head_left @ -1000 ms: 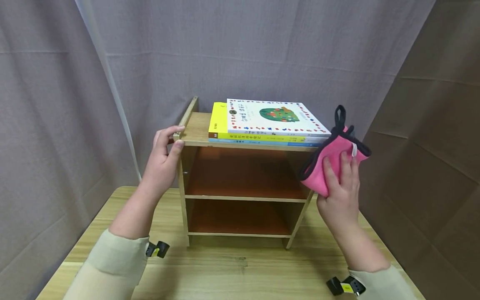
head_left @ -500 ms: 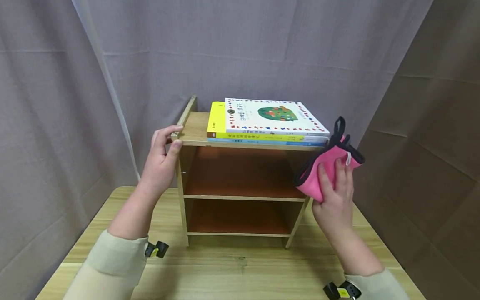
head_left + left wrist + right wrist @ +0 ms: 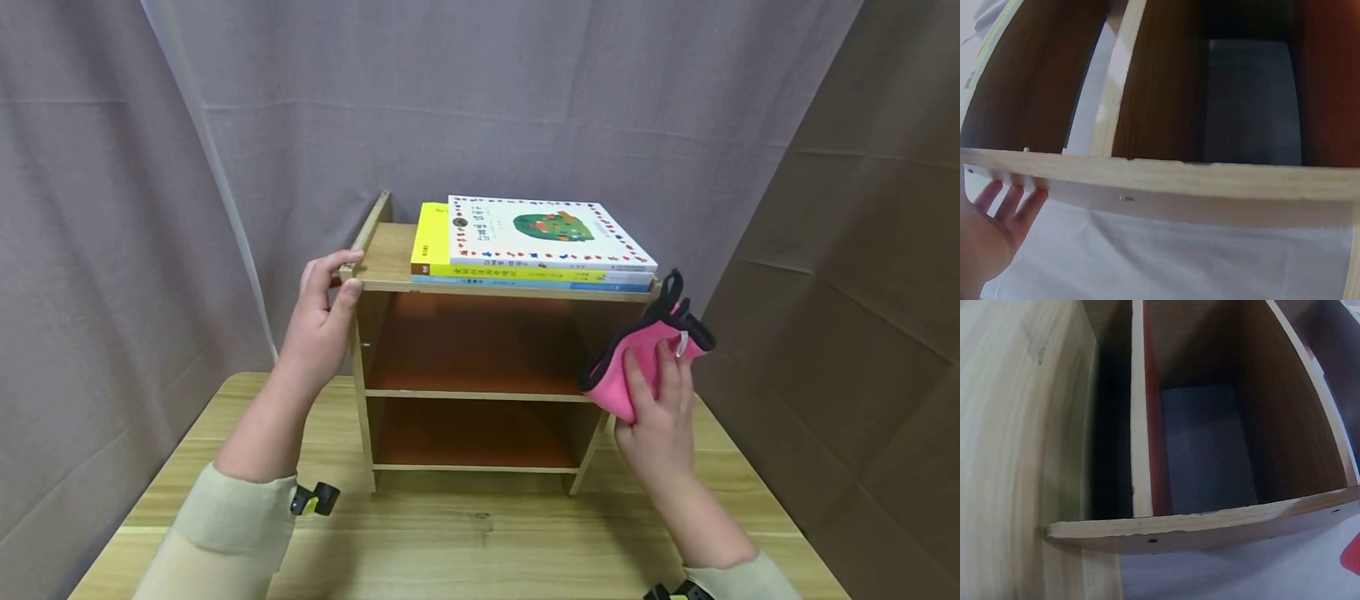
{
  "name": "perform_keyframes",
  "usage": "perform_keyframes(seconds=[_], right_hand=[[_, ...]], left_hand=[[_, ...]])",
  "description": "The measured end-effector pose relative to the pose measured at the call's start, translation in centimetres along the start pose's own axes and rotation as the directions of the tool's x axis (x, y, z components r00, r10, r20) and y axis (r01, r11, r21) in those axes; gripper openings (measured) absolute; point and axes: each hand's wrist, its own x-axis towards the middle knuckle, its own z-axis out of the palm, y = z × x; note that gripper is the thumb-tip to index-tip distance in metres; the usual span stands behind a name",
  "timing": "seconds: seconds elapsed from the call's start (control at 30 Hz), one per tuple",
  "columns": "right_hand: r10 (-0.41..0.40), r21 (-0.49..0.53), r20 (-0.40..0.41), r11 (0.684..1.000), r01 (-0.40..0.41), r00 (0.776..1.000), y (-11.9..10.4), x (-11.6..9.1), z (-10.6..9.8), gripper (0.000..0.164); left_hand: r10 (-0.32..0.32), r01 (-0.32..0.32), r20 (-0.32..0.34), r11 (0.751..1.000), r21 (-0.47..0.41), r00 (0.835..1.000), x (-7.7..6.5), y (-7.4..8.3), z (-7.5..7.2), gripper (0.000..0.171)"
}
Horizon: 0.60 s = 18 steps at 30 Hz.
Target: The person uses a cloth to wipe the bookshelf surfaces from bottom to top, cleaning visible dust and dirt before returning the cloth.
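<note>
A small wooden shelf unit (image 3: 480,396) stands upright with its open front facing me. My left hand (image 3: 311,337) grips the top of its left side panel, thumb at the front edge. In the left wrist view, fingers (image 3: 1013,203) lie against that panel's outer face. At the right side panel, my right hand (image 3: 660,425) holds a pink cloth (image 3: 618,387) with black trim and a loop. The cloth overlaps the panel's front edge below the top board. A corner of the cloth (image 3: 1352,555) shows beside the panel in the right wrist view; the hand is out of that view.
On the top board lie a white picture book (image 3: 555,229), a yellow book (image 3: 431,242) and a blue book (image 3: 517,283), stacked. The unit stands on a light wood table (image 3: 480,542). Grey curtains (image 3: 487,100) hang behind and a brown one (image 3: 840,292) on the right.
My right hand and the pink cloth have moved down and slightly left along the unit's right side. My left hand keeps its hold on the left panel.
</note>
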Motion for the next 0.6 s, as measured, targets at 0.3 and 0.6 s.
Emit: perform_keyframes(seconds=[0.3, 0.6], right_hand=[[-0.013, -0.01, 0.088, 1.0, 0.014, 0.996, -0.1, -1.2, -0.2, 0.068], [-0.002, -0.005, 0.123, 1.0, 0.002, 0.992, 0.2, -2.5, -0.8, 0.068]], left_hand=[[-0.065, 0.066, -0.007, 0.997, 0.047, 0.998, -0.4, 0.7, -0.7, 0.04], [-0.245, 0.263, 0.175, 0.961, -0.088, 0.954, -2.9, 0.4, -1.6, 0.057]])
